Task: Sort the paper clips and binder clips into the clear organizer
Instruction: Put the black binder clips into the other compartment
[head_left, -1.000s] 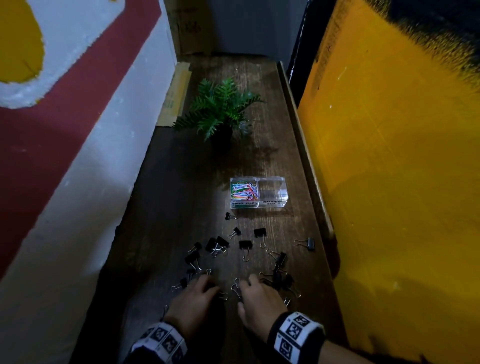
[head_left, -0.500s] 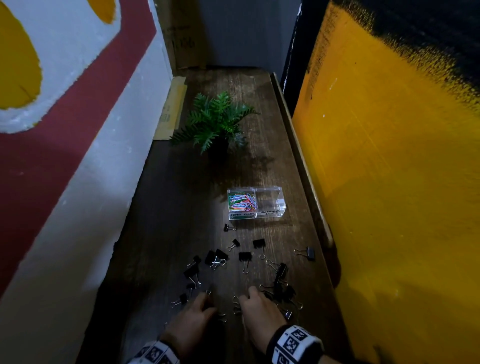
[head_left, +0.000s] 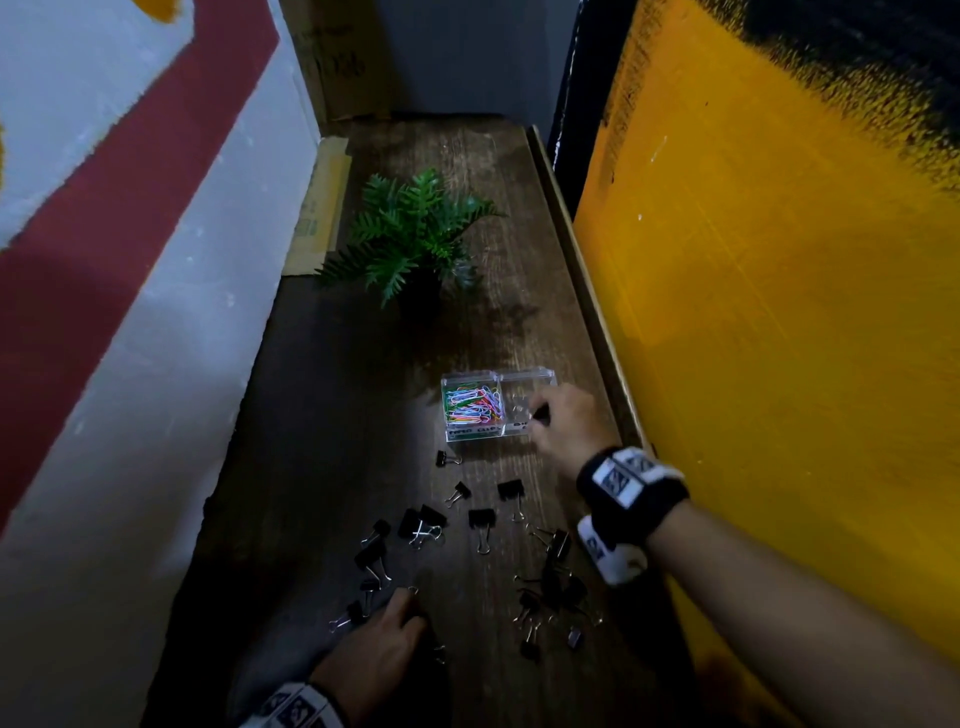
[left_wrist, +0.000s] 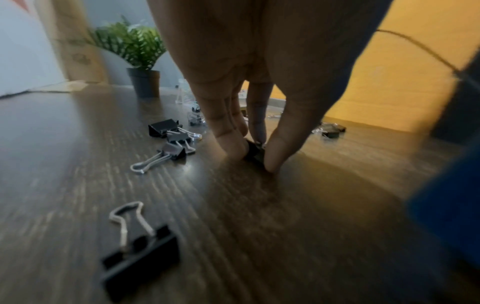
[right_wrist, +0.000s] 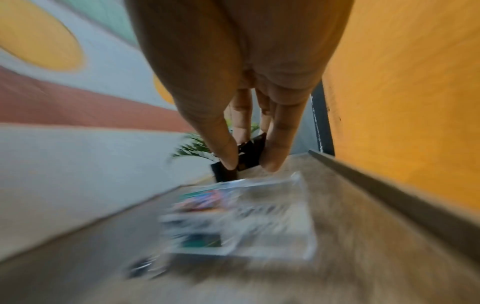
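Dark wooden shelf (head_left: 332, 415), narrow, runs away from me between a painted wall on the left and a yellow panel on the right, with a fern (head_left: 415, 234) at the far end. Nearest on the left, my left hand (head_left: 379, 654) rests low on the wood, thumb and fingertips (left_wrist: 231, 144) pinching one binder clip (left_wrist: 253, 151) that lies on the surface. Loose clips (head_left: 480, 519) lie scattered across the middle. Beyond them sits the organizer (head_left: 470, 434): its left compartment holds the coloured paper clips (head_left: 472, 405), and its right one looks nearly empty. My right hand (head_left: 569, 426) hovers over that right compartment, gripping another clip (right_wrist: 250, 154) between thumb and finger.

Risks, as I judge them: the right wrist view is badly blurred, so a hurried release could bounce the clip off the rim or into the paper clips. My knuckles could nudge the light box. The left pinch looks shallow; the clip may slip or snag a neighbour.
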